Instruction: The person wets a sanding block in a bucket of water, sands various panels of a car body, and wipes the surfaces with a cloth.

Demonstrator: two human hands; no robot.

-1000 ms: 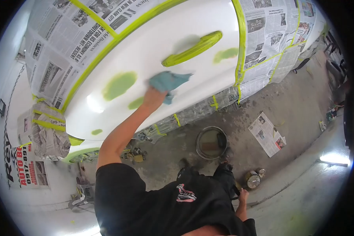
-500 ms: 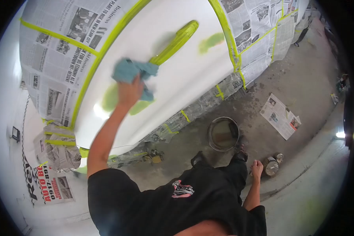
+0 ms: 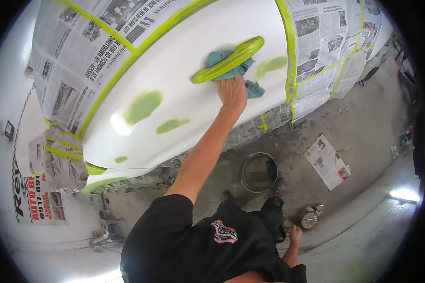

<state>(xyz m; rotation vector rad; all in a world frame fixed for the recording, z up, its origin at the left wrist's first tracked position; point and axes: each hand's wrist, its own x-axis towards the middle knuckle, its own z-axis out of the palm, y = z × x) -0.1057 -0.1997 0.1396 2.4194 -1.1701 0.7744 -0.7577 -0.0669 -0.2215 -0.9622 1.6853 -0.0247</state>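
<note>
My left hand [image 3: 232,93] is at the white car door panel [image 3: 184,104], tucked under a door handle [image 3: 227,60] wrapped in yellow-green tape. It grips a teal cloth [image 3: 255,89], which bunches behind the handle and hangs out beside my wrist. The handle hides my fingertips. Dull green patches [image 3: 144,107] mark the panel around the handle. Low at my side, my right hand [image 3: 295,234] is closed; whatever its fingers hold is too small to make out.
Newspaper [image 3: 316,42] edged with yellow-green tape masks the surrounding bodywork. On the floor stand a round bucket [image 3: 243,177] near my feet and two cans [image 3: 309,219] by my right hand. A loose newspaper sheet [image 3: 327,160] lies farther right.
My left hand has carried the cloth rightward from the panel's lower-left patches to behind the taped handle. The view has shifted a little. My right hand stays low and closed.
</note>
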